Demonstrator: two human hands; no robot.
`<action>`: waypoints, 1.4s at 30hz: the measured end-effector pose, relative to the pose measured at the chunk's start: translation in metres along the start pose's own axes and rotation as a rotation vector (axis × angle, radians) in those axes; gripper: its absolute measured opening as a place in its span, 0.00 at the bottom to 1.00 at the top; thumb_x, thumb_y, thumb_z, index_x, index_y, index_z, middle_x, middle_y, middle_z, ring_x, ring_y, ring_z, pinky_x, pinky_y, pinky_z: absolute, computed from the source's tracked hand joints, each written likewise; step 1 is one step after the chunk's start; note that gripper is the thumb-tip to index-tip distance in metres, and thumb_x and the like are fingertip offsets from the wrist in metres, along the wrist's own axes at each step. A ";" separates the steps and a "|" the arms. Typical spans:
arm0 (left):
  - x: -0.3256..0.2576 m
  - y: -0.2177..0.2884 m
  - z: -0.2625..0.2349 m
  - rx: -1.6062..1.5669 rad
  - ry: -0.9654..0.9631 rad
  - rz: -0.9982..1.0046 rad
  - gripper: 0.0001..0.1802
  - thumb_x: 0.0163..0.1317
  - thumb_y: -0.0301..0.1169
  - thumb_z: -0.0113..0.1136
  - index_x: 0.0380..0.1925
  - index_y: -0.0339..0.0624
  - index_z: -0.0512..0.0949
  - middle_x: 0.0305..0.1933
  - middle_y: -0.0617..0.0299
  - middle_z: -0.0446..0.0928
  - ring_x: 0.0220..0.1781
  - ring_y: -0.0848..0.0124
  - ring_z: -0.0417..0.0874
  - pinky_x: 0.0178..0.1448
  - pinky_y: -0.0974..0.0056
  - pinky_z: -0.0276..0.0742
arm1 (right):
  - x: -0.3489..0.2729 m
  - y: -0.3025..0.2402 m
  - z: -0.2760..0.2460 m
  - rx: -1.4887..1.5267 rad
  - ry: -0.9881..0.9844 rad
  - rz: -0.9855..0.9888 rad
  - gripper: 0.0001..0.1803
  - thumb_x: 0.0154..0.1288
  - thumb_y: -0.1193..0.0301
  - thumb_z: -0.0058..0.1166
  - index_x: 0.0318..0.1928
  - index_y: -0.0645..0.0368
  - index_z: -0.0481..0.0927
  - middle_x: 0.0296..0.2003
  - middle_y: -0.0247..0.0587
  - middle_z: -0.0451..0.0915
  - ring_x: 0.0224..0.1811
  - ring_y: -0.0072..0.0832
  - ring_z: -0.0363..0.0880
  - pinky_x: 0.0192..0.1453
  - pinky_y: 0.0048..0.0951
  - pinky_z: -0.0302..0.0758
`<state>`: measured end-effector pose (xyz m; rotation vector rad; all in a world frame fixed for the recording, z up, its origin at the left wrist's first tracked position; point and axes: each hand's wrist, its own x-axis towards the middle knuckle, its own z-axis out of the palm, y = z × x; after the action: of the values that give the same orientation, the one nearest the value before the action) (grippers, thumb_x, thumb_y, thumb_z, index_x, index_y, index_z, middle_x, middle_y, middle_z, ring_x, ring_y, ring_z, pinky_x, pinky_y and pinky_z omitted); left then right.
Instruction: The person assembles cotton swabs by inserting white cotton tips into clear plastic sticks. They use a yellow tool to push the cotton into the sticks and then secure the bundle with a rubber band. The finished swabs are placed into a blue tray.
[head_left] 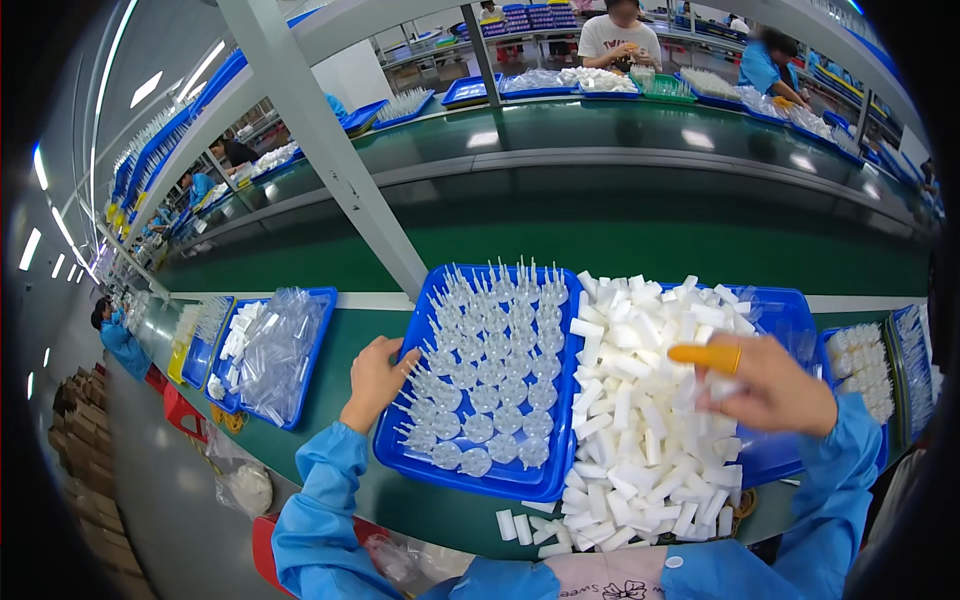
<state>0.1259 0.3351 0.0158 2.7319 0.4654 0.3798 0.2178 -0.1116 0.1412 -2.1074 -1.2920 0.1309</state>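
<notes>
My left hand [378, 380] is at the left rim of a blue tray [482, 488]. Its thumb and forefinger are slightly apart, loosely bent by the rim, with nothing visible between them. Rows of clear round plastic parts with thin upright stems [490, 370] fill that tray. To its right spreads a big heap of small white foam blocks [640, 420]. Over the heap's right side hovers my right hand [768, 388], an orange finger cot [706, 356] on its outstretched forefinger. Motion smears the other fingers, so anything they hold cannot be made out.
Under the heap's right side lies another blue tray [765, 455]. A tray of clear plastic bags [285, 350] stands left, trays of white parts [862, 375] far right. A grey post [330, 150] rises behind my tray. Across the green belt [560, 225], people work.
</notes>
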 end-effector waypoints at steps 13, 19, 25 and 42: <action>0.029 0.149 -0.023 -0.415 0.121 0.604 0.12 0.55 0.28 0.61 0.41 0.40 0.81 0.37 0.56 0.81 0.38 0.60 0.80 0.43 0.62 0.75 | 0.035 0.015 -0.035 0.051 0.055 -0.012 0.17 0.51 0.70 0.62 0.42 0.64 0.80 0.31 0.39 0.75 0.32 0.32 0.74 0.38 0.29 0.69; 0.170 0.206 0.070 -0.109 -0.390 0.589 0.18 0.58 0.43 0.56 0.39 0.41 0.82 0.38 0.52 0.82 0.43 0.53 0.82 0.46 0.60 0.77 | 0.024 0.008 -0.046 0.062 0.033 0.002 0.16 0.51 0.73 0.64 0.42 0.63 0.81 0.32 0.40 0.76 0.32 0.32 0.76 0.38 0.28 0.71; 0.221 0.237 0.135 0.408 -0.774 -0.027 0.32 0.56 0.56 0.55 0.51 0.42 0.78 0.51 0.54 0.79 0.53 0.57 0.80 0.56 0.55 0.74 | -0.018 0.044 -0.050 0.126 0.025 0.061 0.16 0.50 0.73 0.65 0.41 0.62 0.81 0.32 0.39 0.77 0.33 0.33 0.78 0.38 0.28 0.73; 0.179 0.250 0.086 0.231 -1.056 0.428 0.19 0.41 0.38 0.67 0.35 0.44 0.84 0.34 0.59 0.82 0.39 0.66 0.82 0.38 0.64 0.74 | -0.045 0.061 -0.052 0.183 0.116 0.168 0.17 0.47 0.69 0.62 0.38 0.64 0.82 0.27 0.40 0.76 0.29 0.32 0.75 0.35 0.27 0.70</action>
<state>0.3836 0.1531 0.0673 2.7386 -0.3817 -1.0435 0.2622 -0.1914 0.1363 -2.0322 -0.9959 0.1885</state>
